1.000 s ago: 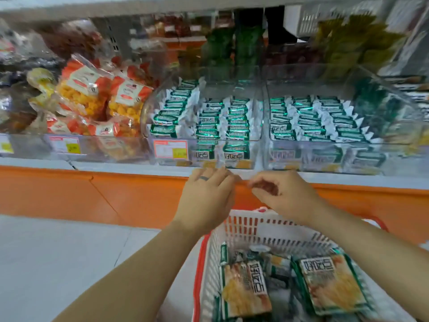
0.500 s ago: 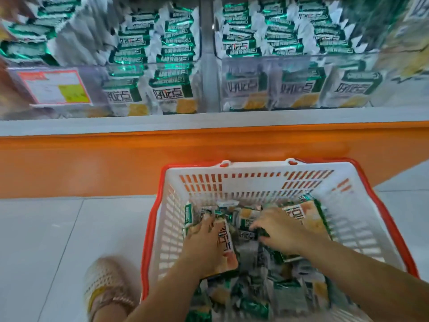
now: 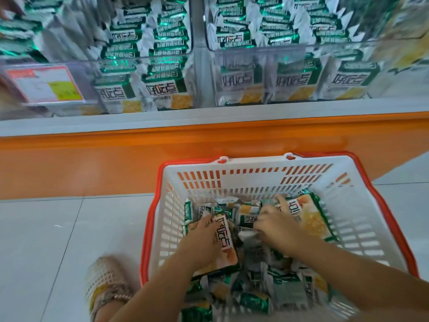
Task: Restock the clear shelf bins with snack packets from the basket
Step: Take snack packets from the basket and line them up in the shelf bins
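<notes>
A white basket [image 3: 250,180] with an orange rim stands on the floor below the shelf, full of green-and-white snack packets. My left hand [image 3: 203,240] lies on a large packet [image 3: 224,235] at the basket's left, fingers curled over its edge. My right hand [image 3: 276,226] digs among small packets [image 3: 248,217] in the middle, fingers curled round some, next to another large packet [image 3: 311,219]. Two clear shelf bins, left bin [image 3: 144,73] and right bin [image 3: 290,73], hold rows of the same packets.
An orange shelf base [image 3: 92,163] runs behind the basket. A red-edged price label [image 3: 44,84] hangs on the left bin's front. My sandalled foot [image 3: 106,284] stands on the pale tiled floor [image 3: 46,240] left of the basket.
Both hands dropped from the shelf edge into the basket and the view tilted down. Since half a second ago my hands have hardly moved.
</notes>
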